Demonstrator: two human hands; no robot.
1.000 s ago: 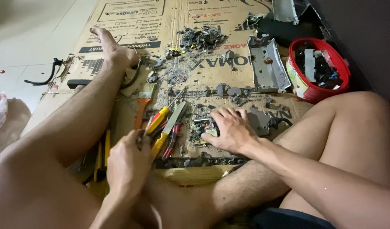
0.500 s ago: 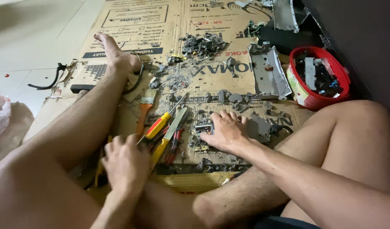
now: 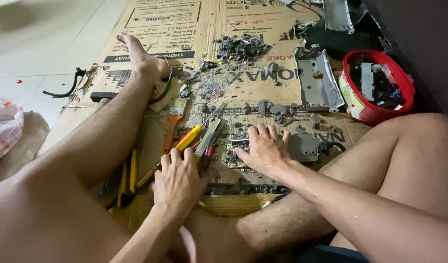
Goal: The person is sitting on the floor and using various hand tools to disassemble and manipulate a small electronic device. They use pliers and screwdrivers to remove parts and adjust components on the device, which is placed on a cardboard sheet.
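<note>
I sit on a flattened cardboard sheet point(image 3: 253, 92) with my bare legs stretched over it. My left hand point(image 3: 177, 182) rests on the handles of a yellow-and-red screwdriver point(image 3: 187, 140) and red-handled pliers point(image 3: 208, 139), fingers curled over them. My right hand point(image 3: 264, 148) lies palm down with fingers spread on small grey metal parts point(image 3: 233, 155), next to a flat grey plate point(image 3: 304, 147).
A red tub point(image 3: 375, 85) of scrap parts stands at the right. A grey metal bracket point(image 3: 317, 80), a pile of dark debris point(image 3: 241, 47), an orange-handled paintbrush point(image 3: 173, 122) and yellow-handled cutters point(image 3: 126, 180) lie on the cardboard. A black cable point(image 3: 63, 87) lies on the tiled floor at the left.
My left hand has moved forward onto the tool handles. My right hand has slid a little to the right over the small parts. The view has tilted slightly.
</note>
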